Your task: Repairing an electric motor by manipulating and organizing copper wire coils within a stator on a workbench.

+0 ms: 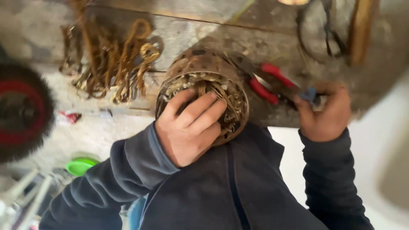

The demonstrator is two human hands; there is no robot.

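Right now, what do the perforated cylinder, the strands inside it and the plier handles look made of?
Perforated cylinder: looks like rusty steel, brown and dull, punched with holes; the left hand grips it.
Strands: probably copper or brass wire, yellowish and tangled.
Plier handles: glossy red plastic or rubber sleeves, likely over metal.

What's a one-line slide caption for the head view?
Left hand grips a rusty cylinder packed with wire strands while right hand touches red-handled pliers on the workbench.
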